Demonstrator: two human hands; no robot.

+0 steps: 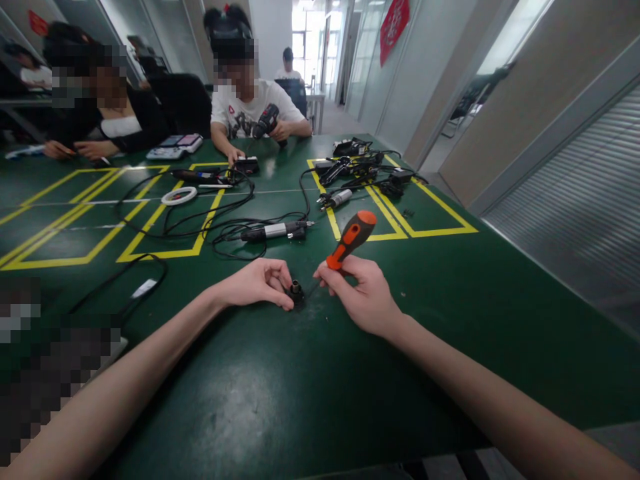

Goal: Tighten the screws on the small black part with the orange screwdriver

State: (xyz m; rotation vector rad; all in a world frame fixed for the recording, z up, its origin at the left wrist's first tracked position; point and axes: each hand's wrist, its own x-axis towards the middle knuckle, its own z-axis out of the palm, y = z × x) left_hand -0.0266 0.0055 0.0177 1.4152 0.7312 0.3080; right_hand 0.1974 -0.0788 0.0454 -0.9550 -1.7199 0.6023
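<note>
My left hand (267, 283) is closed around a small black part (296, 293) with a short round metal piece standing up from it. That part rests on the green table, gripped between thumb and fingers; its exact kind is unclear. In my right hand (361, 290) is a screwdriver (354, 237) with an orange and dark grey handle. Its handle tilts up and to the right, and the thin shaft points down-left towards the black part. Whether the tip touches the part cannot be made out.
Beyond my hands lies a silver and black pen-like tool (273, 231) with a coiled cable. A white ring (179, 195) sits further left. Tangled black cables and adapters (355, 170) lie at the back right. Across the table (500, 300), a person (250, 100) holds a power drill (266, 121).
</note>
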